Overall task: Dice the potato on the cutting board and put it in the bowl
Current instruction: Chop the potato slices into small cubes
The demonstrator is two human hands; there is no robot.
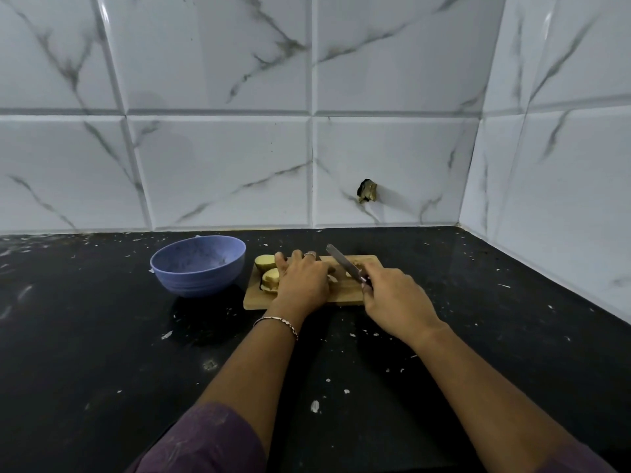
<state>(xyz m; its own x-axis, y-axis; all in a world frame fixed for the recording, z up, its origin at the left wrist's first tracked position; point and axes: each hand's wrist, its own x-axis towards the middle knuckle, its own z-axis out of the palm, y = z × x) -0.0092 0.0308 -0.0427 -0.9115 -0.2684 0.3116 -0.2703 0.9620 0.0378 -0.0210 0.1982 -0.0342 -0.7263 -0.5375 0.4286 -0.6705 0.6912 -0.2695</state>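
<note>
Black, speckled tabletop [102, 336] runs back to a corner of white marbled tiles [218, 165], and on it the cutting board [370, 262] sits just right of the blue bowl [198, 281]. Our main worry is the knife [341, 262]. Its blade slants across the board very near the knuckles of the left hand [302, 285], so a slip on a rounded piece could carry the edge into a finger. We judge that tucking the fingertips back would lessen that risk. The small board could also skid on the smooth stone under a hard chop, and cut pieces near its edge might roll off onto the gritty surface. The potato [264, 262] lies on the board's left half in thick, skin-on pieces, partly under the left hand, and we see none in the bowl. That hand lies palm down over the pieces, fingers stretched forward and pressing them, thumb hidden. The right hand [392, 302] is wrapped round the knife's handle, with the blade tip pointing away and to the left.
</note>
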